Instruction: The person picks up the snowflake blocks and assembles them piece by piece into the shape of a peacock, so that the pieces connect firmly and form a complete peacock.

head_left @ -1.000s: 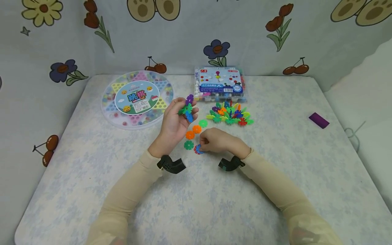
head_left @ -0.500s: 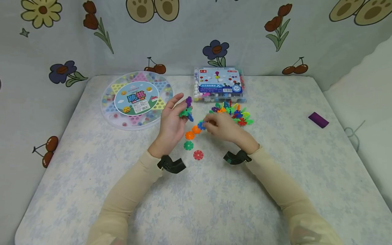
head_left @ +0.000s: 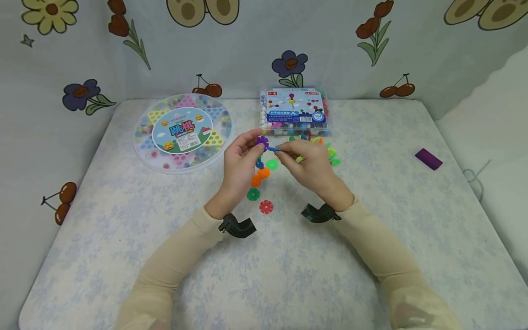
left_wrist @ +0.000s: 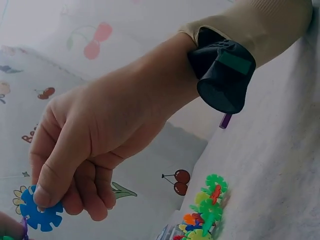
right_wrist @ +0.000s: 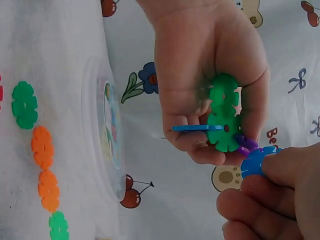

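My left hand (head_left: 241,167) holds a small cluster of joined snowflake discs, its thumb on the purple disc (head_left: 262,143). In the right wrist view the cluster shows green discs (right_wrist: 223,95) and a blue disc standing edge-on (right_wrist: 192,128). My right hand (head_left: 313,167) pinches another blue snowflake disc (left_wrist: 42,210) between thumb and index finger. That disc meets the edge of the purple one; how deep they are slotted I cannot tell. Below the hands lie loose discs: light green (head_left: 272,164), orange (head_left: 264,172), dark green (head_left: 253,194) and red (head_left: 266,206).
Behind my right hand sits a pile of joined discs (head_left: 334,158), partly hidden. At the back stand a round Chinese checkers set (head_left: 183,130) and a clear box of molecule model parts (head_left: 294,110). A purple piece (head_left: 428,159) lies far right.
My right hand has lifted the blue disc off the red one and carried it up to the purple disc. The left hand has turned the cluster and shifted slightly right. The red disc stays on the table.
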`<state>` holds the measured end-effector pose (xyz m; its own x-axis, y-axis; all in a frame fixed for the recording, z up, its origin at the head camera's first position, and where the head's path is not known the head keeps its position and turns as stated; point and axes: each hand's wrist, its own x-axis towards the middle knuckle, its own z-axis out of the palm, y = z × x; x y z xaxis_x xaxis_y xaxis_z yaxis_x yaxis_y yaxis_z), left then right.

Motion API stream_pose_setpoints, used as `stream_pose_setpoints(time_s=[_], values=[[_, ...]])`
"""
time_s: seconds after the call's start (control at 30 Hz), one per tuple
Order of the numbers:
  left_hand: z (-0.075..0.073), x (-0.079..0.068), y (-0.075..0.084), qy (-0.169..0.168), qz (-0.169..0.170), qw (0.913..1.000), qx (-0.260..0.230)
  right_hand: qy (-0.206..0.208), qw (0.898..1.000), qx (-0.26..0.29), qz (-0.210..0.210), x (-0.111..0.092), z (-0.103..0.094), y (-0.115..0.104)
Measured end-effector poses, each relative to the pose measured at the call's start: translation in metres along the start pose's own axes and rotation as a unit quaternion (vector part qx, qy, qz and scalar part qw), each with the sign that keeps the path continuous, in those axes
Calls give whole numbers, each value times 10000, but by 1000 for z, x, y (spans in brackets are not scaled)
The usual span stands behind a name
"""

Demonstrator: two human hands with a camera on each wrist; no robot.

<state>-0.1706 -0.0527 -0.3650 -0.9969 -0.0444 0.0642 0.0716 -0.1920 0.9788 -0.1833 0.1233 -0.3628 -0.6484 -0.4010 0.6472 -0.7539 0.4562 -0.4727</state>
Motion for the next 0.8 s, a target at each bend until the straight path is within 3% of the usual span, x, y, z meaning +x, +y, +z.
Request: stream_pose_setpoints(time_s=[0.17,0.3,0.4,0.5,0.57,0.63,0.67,0.7,0.8], values=[[2,-5,-5,183,964,9905,959,79,9947,-672,-775,-3,5,-6],[6,-10,-12,248,1667,9792,1129,205,9907,-900,-1000,-6,11,-8],[7,-11,-14,222,1779,9796,910,342,9892,-928,-1079,-7,13,-7],[5,-8,-11,66,1514,9852,795,304,9906,-908,-979,-5,11,-6],[2,-4,-8,-169,1104,9904,811,42,9945,-871,-575,-2,6,-5],[-1,1,-5,-403,664,9930,892,-506,9953,-803,189,2,-4,-4],[-3,3,-3,-485,468,9930,969,-865,9910,-780,657,4,-11,-2],[-5,5,-2,-551,305,9928,1015,-1245,9828,-837,1081,6,-16,0],[-11,12,0,-572,99,9921,1113,-2363,9448,-985,2044,9,-32,10]])
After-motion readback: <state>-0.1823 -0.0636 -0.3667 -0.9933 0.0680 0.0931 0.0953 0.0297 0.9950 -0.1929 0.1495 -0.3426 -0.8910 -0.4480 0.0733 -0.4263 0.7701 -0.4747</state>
